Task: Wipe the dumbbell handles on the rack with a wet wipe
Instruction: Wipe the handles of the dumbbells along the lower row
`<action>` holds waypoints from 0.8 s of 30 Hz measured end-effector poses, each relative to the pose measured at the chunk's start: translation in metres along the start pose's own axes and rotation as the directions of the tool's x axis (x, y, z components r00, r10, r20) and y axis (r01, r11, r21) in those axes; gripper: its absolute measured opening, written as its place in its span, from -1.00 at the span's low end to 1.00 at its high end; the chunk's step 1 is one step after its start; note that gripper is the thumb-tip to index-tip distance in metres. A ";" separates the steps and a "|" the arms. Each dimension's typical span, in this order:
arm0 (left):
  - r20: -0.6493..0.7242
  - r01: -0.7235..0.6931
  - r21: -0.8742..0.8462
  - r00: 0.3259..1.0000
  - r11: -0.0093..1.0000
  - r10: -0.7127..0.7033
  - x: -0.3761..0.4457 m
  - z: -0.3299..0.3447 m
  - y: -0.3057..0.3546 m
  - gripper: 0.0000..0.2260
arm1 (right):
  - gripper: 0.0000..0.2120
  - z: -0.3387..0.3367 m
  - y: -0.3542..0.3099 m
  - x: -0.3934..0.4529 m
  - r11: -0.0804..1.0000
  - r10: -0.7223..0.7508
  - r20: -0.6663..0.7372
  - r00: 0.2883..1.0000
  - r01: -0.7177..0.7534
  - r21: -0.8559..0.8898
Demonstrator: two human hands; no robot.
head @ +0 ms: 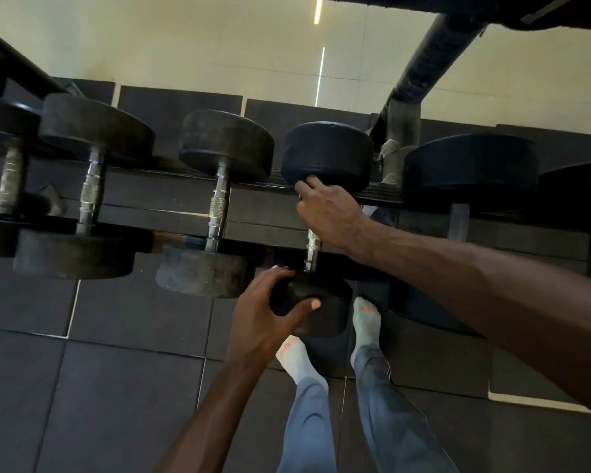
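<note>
A black dumbbell lies across the rack, its far head (328, 155) on the rear rail and its near head (325, 315) toward me. My right hand (328, 213) is wrapped round the upper part of its steel handle (312, 249), close to the far head. A small pale scrap (370, 210) shows beside that hand; I cannot tell whether it is the wipe. My left hand (270, 315) grips the near head from the left, thumb across its face.
More dumbbells sit to the left on the rack (263, 206), with bare steel handles (219, 203) (91, 196). Larger black weights (471, 165) lie to the right. A thick rack post (427, 70) slants up behind. My socked feet (365, 319) stand on dark floor mats.
</note>
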State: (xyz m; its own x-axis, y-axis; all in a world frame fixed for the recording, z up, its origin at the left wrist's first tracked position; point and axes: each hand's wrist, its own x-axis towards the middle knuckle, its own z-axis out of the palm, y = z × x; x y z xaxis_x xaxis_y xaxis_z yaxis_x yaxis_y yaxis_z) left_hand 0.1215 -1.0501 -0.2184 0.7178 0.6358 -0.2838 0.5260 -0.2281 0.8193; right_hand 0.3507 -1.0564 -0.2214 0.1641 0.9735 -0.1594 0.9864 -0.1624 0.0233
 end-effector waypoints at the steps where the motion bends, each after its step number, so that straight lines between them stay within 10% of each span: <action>1: -0.003 0.000 -0.006 1.000 1.000 0.000 0.000 0.000 0.000 -0.48 | -0.92 0.002 0.002 -0.001 1.000 -0.002 -0.009 1.000 0.002 -0.018; 9: -0.007 0.009 0.006 1.000 1.000 -0.009 -0.001 0.000 0.000 -0.43 | -0.86 0.028 -0.016 -0.023 0.839 0.491 -0.196 0.849 -0.400 0.369; 17: -0.001 0.016 0.011 1.000 1.000 -0.016 -0.001 0.000 -0.002 -0.42 | -0.86 0.027 -0.038 -0.012 0.081 0.950 0.062 0.305 -0.436 0.896; 24: 0.007 0.014 0.015 1.000 1.000 -0.014 -0.001 -0.001 0.000 -0.43 | -0.84 0.051 -0.020 -0.007 -0.628 0.756 0.637 0.149 -0.111 0.771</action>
State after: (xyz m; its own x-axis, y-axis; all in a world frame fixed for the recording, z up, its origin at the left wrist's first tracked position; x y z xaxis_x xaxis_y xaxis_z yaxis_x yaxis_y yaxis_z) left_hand 0.1203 -1.0501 -0.2179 0.7134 0.6339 -0.2988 0.5428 -0.2302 0.8077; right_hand 0.3299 -1.0677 -0.2707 0.7683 -0.0800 -0.6351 -0.6398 -0.1299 -0.7575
